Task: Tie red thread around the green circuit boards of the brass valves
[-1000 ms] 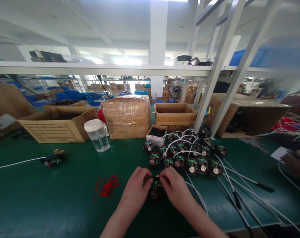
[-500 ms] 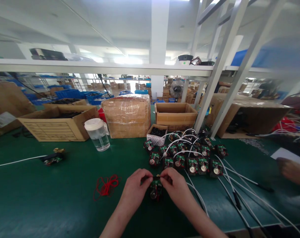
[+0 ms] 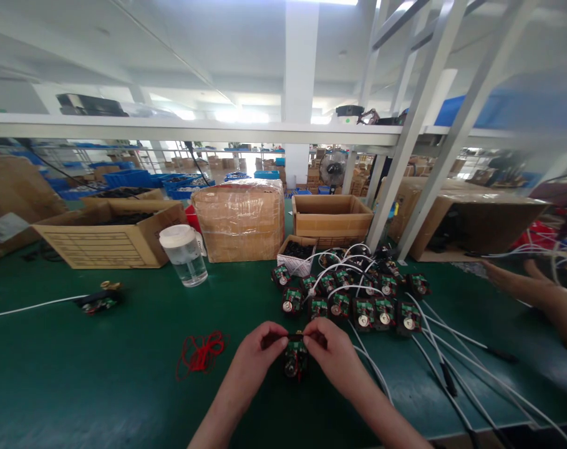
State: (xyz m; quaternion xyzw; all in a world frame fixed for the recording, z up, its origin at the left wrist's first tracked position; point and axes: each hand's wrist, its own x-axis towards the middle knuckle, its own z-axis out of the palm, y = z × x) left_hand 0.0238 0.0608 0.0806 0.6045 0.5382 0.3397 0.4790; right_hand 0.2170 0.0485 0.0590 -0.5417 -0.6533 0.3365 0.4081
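Note:
A small black device with a green circuit board [image 3: 295, 360], a round disc and red wires is between my hands, near the front of the table. My left hand [image 3: 259, 352] is closed, with its thumb and forefinger pinching the upper left edge of this device. On the opposite side, my right hand [image 3: 327, 349] pinches the upper right edge. A small brass-coloured part shows between the fingertips. To the left lies a loose bundle of red wires [image 3: 203, 352]. Behind my right hand, several similar circuit-board devices [image 3: 363, 313] stand close together, some with white cables.
A clear water cup [image 3: 184, 255] stands at the left, before a taped carton [image 3: 239, 221]. Another circuit-board piece [image 3: 100, 302] lies far left. White cables [image 3: 451, 349] cross the right side. A co-worker's hand [image 3: 536, 287] reaches in from the right. A metal frame [image 3: 398, 156] rises behind.
My hands stay on the device with almost no visible movement. The co-worker's hand at the right has moved up and farther into view, with its fingers spread.

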